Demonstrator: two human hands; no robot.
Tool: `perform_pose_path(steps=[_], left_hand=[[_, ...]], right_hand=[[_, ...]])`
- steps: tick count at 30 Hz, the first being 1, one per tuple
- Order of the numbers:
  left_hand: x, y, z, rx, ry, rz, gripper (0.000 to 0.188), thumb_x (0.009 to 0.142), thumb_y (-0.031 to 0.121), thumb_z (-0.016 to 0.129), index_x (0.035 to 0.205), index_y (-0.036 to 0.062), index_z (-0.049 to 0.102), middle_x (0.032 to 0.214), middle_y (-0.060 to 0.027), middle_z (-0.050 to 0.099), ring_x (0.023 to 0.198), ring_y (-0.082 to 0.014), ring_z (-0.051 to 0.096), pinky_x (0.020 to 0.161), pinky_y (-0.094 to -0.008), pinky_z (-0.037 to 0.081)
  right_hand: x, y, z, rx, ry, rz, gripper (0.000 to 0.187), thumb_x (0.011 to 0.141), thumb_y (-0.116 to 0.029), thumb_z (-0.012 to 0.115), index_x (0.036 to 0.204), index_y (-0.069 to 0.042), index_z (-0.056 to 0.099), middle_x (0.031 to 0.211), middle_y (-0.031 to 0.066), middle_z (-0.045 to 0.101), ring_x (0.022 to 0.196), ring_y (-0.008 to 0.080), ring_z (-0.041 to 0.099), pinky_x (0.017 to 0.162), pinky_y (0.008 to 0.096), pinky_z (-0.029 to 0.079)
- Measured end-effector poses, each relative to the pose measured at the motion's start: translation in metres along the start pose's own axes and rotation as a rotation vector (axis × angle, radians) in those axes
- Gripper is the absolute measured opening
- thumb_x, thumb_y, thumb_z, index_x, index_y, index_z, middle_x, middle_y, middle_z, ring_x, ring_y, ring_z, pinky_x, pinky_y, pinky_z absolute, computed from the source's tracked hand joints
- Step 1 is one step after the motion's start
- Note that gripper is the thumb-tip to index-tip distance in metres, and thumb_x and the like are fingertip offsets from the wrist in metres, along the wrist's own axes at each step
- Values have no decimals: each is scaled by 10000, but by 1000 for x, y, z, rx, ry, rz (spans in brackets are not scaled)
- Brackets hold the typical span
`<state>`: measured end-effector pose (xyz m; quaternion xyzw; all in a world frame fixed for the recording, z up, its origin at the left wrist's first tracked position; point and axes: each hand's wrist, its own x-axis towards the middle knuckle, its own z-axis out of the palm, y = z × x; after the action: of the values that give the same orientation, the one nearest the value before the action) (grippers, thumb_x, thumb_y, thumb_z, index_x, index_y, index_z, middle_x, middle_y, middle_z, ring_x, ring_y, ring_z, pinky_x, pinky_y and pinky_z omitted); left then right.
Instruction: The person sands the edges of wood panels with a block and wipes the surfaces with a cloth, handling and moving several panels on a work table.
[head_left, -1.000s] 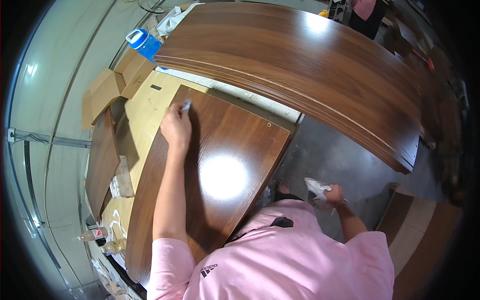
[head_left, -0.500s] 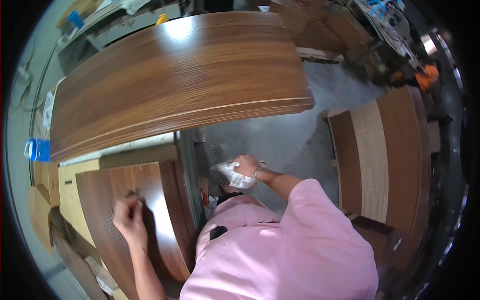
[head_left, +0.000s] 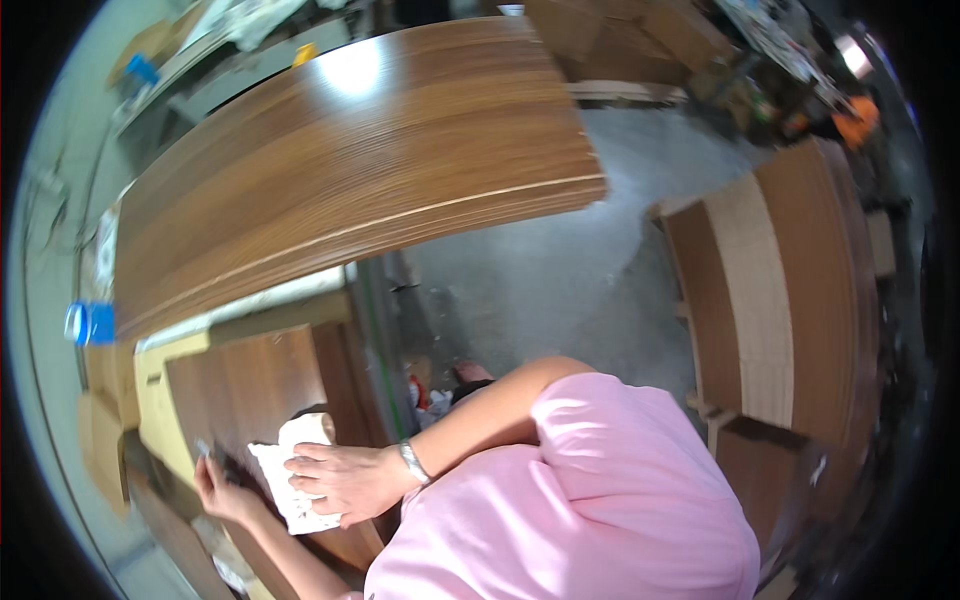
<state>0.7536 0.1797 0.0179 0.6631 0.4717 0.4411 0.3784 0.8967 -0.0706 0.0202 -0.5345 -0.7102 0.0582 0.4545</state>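
At the lower left, a stack of brown wood-grain boards [head_left: 245,375] lies beside me. My right hand [head_left: 350,480] reaches across my body and presses a crumpled white cloth [head_left: 283,478] onto the top board, fingers bent over it. Just left of the cloth is my left hand [head_left: 225,492], its fingers drawn together near the board's left side. A small greyish thing shows at those fingertips, too blurred to name.
A long stack of wood-grain panels [head_left: 370,140] spans the area ahead. Another panel stack [head_left: 820,270] stands at the right, across the grey floor [head_left: 510,290]. A blue container [head_left: 95,323] sits at the far left, near cardboard boxes [head_left: 100,440].
My right hand has swung left from over the floor, bringing the white cloth onto the board stack. My left hand has moved left and down, towards the board's left side.
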Motion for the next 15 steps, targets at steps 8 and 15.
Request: perform_pose_path(steps=[8,15], left_hand=[[-4,1,2,-124,12,46,111,917,-8,660,1020,-38,689,912,-30,674,816,-91,595,748,-224,473],[1,-20,-9,-384,129,46,107,904,-33,669,1007,-29,696,944,-49,692,852,-106,625,793,-236,497]], right_hand=[[36,66,-57,-435,-68,154,396,810,-212,628,1194,-126,672,1325,115,611,1271,276,516,1064,437,402],[56,23,-3,-404,-368,1,584,902,-429,619,1375,-92,558,1469,162,479,1380,349,387,1151,475,278]])
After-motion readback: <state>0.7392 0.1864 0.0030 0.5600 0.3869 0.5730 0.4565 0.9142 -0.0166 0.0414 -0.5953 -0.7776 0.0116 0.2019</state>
